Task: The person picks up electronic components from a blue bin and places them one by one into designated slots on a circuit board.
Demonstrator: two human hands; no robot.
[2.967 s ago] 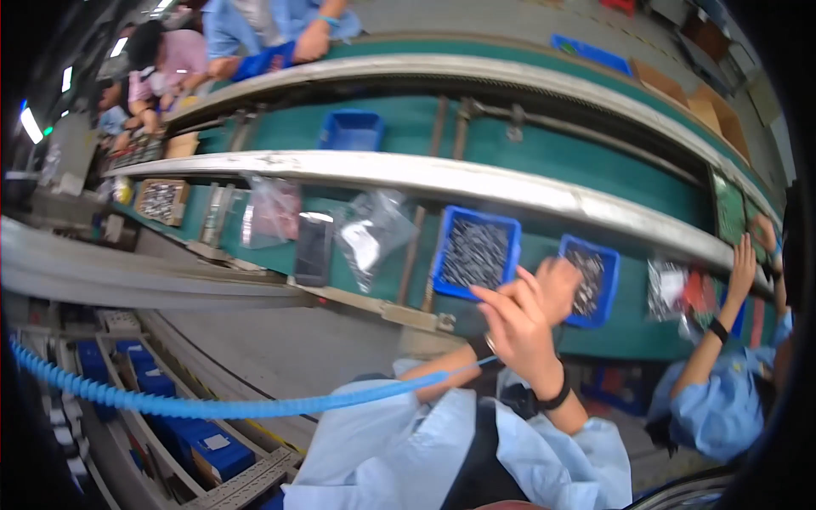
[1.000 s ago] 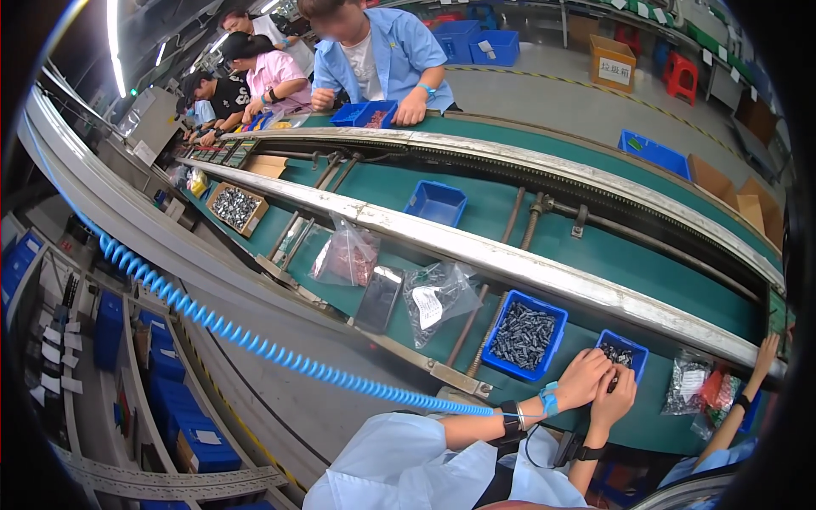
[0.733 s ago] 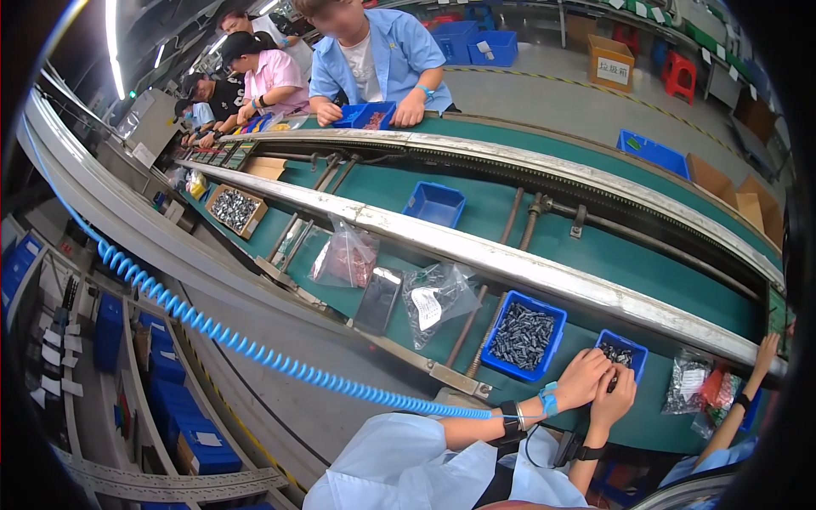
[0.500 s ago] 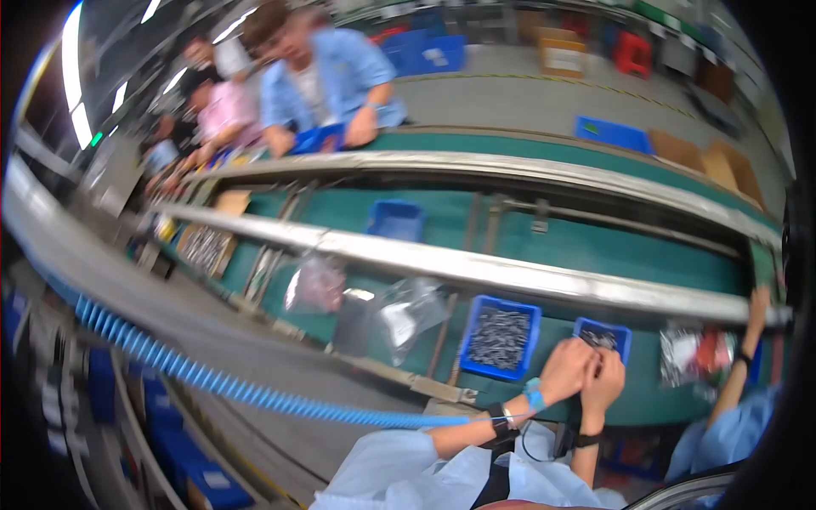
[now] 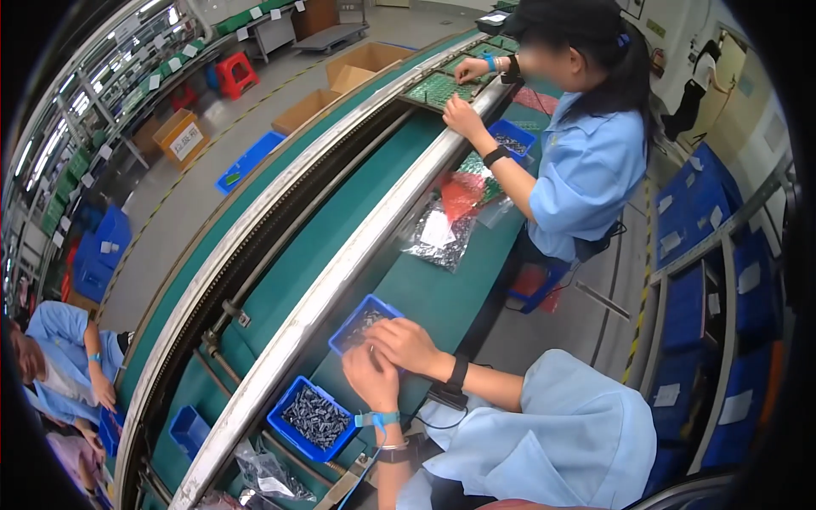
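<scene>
My left hand (image 5: 371, 379), with a blue strap at the wrist, is closed at the near edge of a small blue tray (image 5: 347, 323). Against it sits my right hand (image 5: 403, 343), which wears a black wristband. The fingers of both hands are bent and meet; whatever lies between them is too small or hidden to name. Part of the small tray and the dark pieces inside it are covered by my hands. To the left stands a larger blue tray (image 5: 283, 435) filled with many small grey-black parts (image 5: 316, 418).
A metal rail (image 5: 293, 319) runs beside the green bench top (image 5: 459, 297). Clear bags of parts (image 5: 440, 236) lie farther along. A co-worker (image 5: 586, 161) handles green circuit boards (image 5: 435, 88) on the rail. Blue bins (image 5: 693, 204) stand on the right.
My view has swung to the right, bringing the co-worker and the circuit boards into sight. Both my hands remain together at the small tray, with the right fingers now laid nearer the tray.
</scene>
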